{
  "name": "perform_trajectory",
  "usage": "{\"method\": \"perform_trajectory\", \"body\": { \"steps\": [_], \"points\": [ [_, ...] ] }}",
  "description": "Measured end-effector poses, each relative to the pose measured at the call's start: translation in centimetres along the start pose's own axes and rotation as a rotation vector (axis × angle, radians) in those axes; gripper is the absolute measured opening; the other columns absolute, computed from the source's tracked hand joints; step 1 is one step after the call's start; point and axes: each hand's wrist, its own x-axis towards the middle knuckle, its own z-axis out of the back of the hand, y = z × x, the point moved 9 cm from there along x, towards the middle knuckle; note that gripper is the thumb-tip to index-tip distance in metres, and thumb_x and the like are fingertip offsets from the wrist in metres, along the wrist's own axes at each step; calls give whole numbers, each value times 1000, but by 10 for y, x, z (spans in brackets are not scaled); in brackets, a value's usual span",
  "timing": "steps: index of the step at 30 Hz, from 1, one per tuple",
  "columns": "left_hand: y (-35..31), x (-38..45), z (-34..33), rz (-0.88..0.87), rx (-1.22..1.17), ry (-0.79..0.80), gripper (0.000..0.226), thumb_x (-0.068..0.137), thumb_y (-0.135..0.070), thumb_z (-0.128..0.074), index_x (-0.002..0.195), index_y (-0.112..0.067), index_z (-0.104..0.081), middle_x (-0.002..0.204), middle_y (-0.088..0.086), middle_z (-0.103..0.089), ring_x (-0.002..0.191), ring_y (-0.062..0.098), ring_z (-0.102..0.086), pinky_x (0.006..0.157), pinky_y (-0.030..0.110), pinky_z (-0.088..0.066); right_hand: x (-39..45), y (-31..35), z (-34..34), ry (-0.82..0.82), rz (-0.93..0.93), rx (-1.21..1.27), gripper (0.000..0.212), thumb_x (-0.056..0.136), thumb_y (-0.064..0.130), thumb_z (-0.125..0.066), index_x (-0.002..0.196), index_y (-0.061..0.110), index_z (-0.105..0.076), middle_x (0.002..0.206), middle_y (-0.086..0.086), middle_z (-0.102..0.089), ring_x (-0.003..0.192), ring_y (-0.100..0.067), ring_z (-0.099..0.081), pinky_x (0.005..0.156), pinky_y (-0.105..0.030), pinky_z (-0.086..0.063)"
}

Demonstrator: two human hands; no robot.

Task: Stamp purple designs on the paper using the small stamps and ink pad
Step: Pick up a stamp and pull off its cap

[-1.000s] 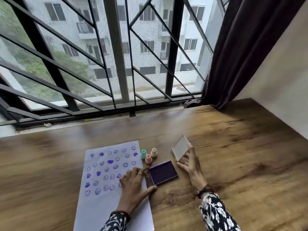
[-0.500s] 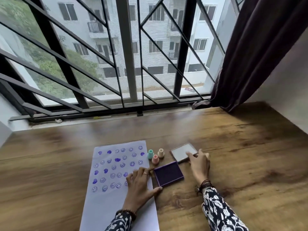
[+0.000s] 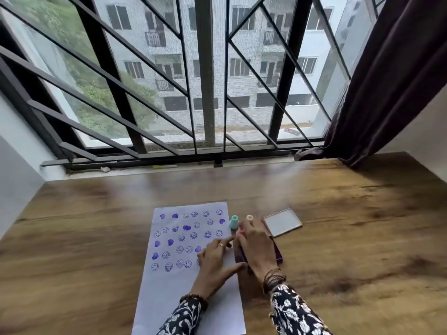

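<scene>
A white paper [image 3: 169, 286] with rows of purple smiley and heart prints lies on the wooden table. My left hand [image 3: 215, 264] rests flat on its right edge, fingers spread. My right hand [image 3: 256, 247] stretches over the purple ink pad [image 3: 278, 253] and hides most of it. Its fingertips are at the pink stamp [image 3: 241, 228], which is mostly covered, so a grip does not show. A teal stamp [image 3: 234, 222] and a peach stamp [image 3: 249, 217] stand upright beside it. The pad's lid [image 3: 282, 224] lies flat to the right.
The wooden table [image 3: 350, 238] runs back to a barred window [image 3: 208, 93]. A dark curtain [image 3: 387, 81] hangs at the back right. White walls close in both sides.
My right hand laid the lid flat on the table, let it go and moved left over the ink pad to the pink stamp. My left hand stayed on the paper.
</scene>
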Motion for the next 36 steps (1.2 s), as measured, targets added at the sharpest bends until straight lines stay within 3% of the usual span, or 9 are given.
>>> {"method": "perform_trajectory", "body": {
  "steps": [4, 6, 8, 11, 16, 23, 27, 31, 36],
  "points": [
    [7, -5, 24, 148, -362, -154, 39, 75, -26, -74, 111, -24, -60, 107, -2, -62, 96, 6, -58, 85, 23, -44, -13, -21, 17, -111, -189, 444, 8, 80, 17, -65, 88, 20, -67, 87, 2, -67, 82, -16, -63, 72, -24, -48],
    [1, -9, 27, 195, -598, -155, 25, 77, -16, -71, 99, -28, -65, 98, -3, -69, 88, 1, -63, 74, 9, -46, -24, -32, 12, -48, -356, 827, 12, 72, 20, -74, 84, 24, -74, 84, 3, -74, 80, -12, -68, 69, -20, -52],
    [-10, -11, 25, 206, -768, -111, 21, 79, -10, -68, 91, -26, -70, 90, -1, -74, 84, 5, -67, 71, 12, -50, -38, -35, 5, 18, -433, 1098, 15, 67, 25, -77, 81, 27, -76, 82, 3, -77, 78, -10, -71, 62, -17, -53],
    [-24, -16, 21, 225, -886, -84, 17, 78, -10, -68, 93, -16, -72, 94, 10, -75, 90, 19, -69, 80, 29, -57, -51, -38, 2, 51, -489, 1258, 33, 59, 34, -76, 90, 20, -74, 87, -2, -77, 84, -13, -70, 64, -16, -53],
    [-31, -21, 20, 201, -913, -122, 18, 74, -9, -72, 92, -13, -73, 91, 5, -76, 90, 15, -69, 78, 19, -55, -57, -44, 7, 56, -487, 1302, 39, 60, 33, -78, 92, 12, -73, 91, -8, -76, 88, -17, -70, 68, -17, -54],
    [-30, -11, 24, 163, -784, -140, 20, 67, -10, -78, 83, -22, -74, 82, -3, -76, 82, 9, -69, 74, 15, -54, -74, -49, -8, 33, -813, 1748, 24, 67, 29, -60, 66, 6, -69, 52, -1, -67, 46, -7, -63, 46, -17, -54],
    [-28, 6, 29, 48, -348, -131, 17, 73, -9, -74, 83, -22, -69, 84, -3, -70, 83, 11, -63, 71, 8, -44, -82, -46, -12, 92, -918, 1956, 29, 66, 22, -60, 83, -2, -62, 56, -8, -69, 46, -11, -64, 44, -20, -55],
    [-18, 22, 26, 112, -19, -180, 20, 85, -25, -61, 104, -20, -65, 105, 2, -67, 104, 21, -51, 88, 36, -40, -87, -45, -13, 136, -946, 2012, 46, 65, 21, -60, 100, -8, -59, 64, -10, -72, 49, -12, -66, 45, -21, -56],
    [-8, 27, 19, 129, 82, -184, 28, 86, -36, -58, 110, -22, -60, 104, 4, -67, 104, 21, -48, 86, 37, -35, -90, -53, -13, 93, -995, 2018, 32, 66, 13, -61, 92, -4, -62, 68, -13, -73, 56, -16, -70, 49, -23, -58]
  ]
}}
